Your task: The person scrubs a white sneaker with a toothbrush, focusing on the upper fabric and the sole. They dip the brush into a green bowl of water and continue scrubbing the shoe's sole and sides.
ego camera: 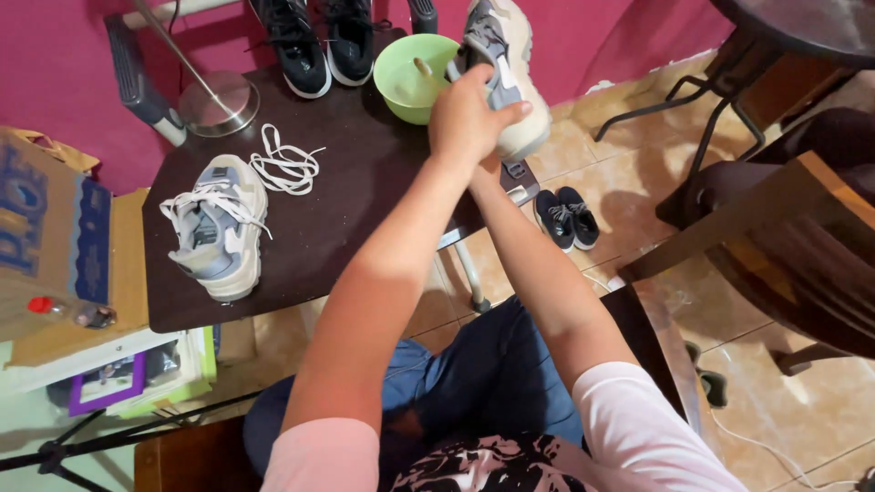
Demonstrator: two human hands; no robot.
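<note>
My left hand (467, 114) grips a grey and white sneaker (510, 36) and holds it tilted over the far edge of the dark brown table (355, 200), beside a green bowl (401, 55). A pale handle stands in the bowl. My right forearm (529, 264) runs up under the left wrist, and the right hand itself is hidden behind the left hand and the shoe. The matching sneaker (219, 228), laced, lies on the table's left side. A loose white lace (287, 164) lies coiled next to it.
A pair of black sneakers (314, 41) stands at the table's back edge, near a round metal lamp base (219, 102). Small black shoes (565, 217) sit on the tiled floor. A wooden chair (784, 228) is at right, a cardboard box (46, 228) at left.
</note>
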